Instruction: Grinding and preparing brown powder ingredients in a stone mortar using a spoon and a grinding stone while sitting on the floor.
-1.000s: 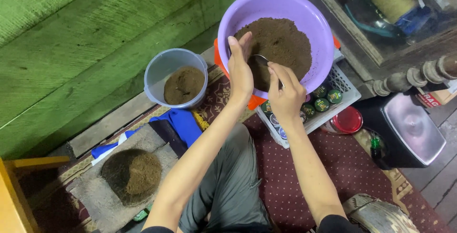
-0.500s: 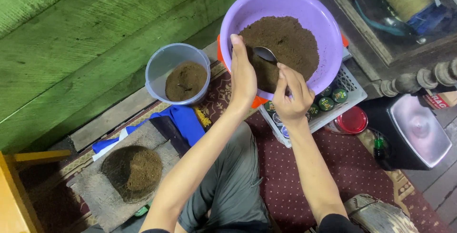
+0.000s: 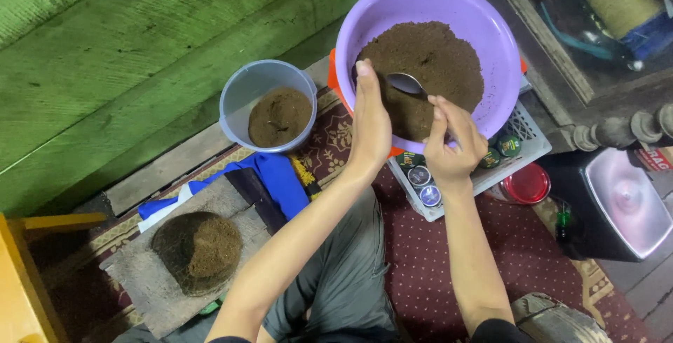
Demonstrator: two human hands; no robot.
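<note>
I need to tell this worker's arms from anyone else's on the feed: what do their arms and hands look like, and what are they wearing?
Both forearms are bare from elbow to wrist. The left hand and right hand wear no gloves, and no rings, watch or bracelets show. A dark sleeve edge appears near the right elbow at the bottom of the frame. Grey trousers cover the lap.

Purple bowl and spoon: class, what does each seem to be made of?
Large purple bowl: probably plastic, given its even colour and soft sheen. Small silver spoon, held by the right hand: apparently metal, with a bright mirror-like gleam.
</note>
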